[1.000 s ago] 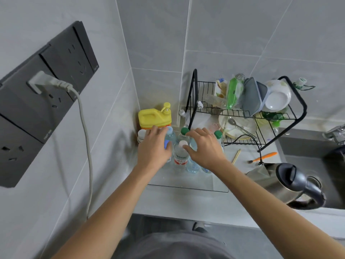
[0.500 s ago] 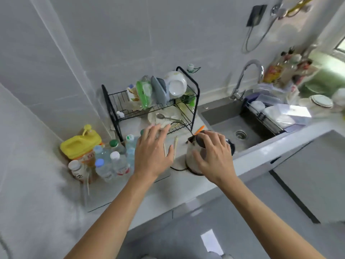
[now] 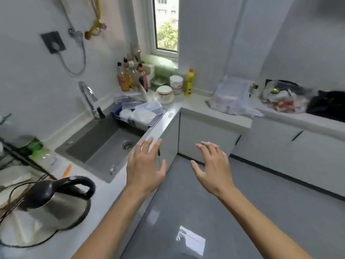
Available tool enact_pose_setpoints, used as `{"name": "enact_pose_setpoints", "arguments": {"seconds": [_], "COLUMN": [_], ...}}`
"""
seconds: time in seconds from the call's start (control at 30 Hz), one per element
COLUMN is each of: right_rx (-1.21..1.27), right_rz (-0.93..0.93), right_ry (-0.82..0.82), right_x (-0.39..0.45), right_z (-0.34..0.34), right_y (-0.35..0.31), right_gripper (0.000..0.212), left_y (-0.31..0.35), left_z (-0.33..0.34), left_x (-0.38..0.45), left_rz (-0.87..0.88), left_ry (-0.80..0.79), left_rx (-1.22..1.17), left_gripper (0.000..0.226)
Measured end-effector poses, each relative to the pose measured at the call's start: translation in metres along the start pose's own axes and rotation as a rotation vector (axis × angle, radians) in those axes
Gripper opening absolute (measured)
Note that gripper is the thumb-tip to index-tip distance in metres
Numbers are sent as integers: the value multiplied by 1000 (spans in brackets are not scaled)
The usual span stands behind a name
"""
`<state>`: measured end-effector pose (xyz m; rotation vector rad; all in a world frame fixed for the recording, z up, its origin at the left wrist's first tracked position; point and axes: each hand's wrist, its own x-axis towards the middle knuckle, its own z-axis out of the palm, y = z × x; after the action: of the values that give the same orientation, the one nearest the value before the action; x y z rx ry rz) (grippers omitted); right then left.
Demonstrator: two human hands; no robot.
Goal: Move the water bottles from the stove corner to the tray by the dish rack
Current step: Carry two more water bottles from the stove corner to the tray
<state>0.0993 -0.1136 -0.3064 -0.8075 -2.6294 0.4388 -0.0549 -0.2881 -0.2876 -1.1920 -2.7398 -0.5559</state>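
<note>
My left hand hovers empty with fingers spread over the counter's front edge beside the sink. Over the grey floor my right hand is also empty and spread. The water bottles and their tray are out of view to the left. Only a corner of the black dish rack shows at the left edge. Far right, a black stove area lies behind plastic bags.
A steel kettle with a black handle stands at the lower left on the counter. A faucet, a dish basket with containers, sauce bottles and a yellow bottle line the back. White cabinets run along the corner.
The view swung right, away from the bottles and dish rack toward the sink and stove corner. Both hands left the bottles and kettle and now hang empty in the air.
</note>
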Motion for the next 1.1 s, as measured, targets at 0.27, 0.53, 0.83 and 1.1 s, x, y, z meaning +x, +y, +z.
{"name": "enact_pose_setpoints", "arguments": {"seconds": [0.27, 0.53, 0.83, 1.1], "right_rx": [-67, -178, -214, -207], "right_rz": [466, 770, 1021, 1083], "right_ry": [200, 307, 377, 446], "right_x": [-52, -65, -51, -41], "right_z": [-85, -157, -235, -289], "right_y": [210, 400, 576, 722], "right_gripper": [62, 59, 59, 60], "left_y": [232, 445, 683, 851], "left_z": [111, 229, 309, 375], "left_x": [98, 169, 261, 295], "left_rz": [458, 741, 991, 1109], "left_ry": [-196, -308, -383, -384], "left_rx": [-8, -152, -235, -270], "left_gripper": [71, 70, 70, 69]}}
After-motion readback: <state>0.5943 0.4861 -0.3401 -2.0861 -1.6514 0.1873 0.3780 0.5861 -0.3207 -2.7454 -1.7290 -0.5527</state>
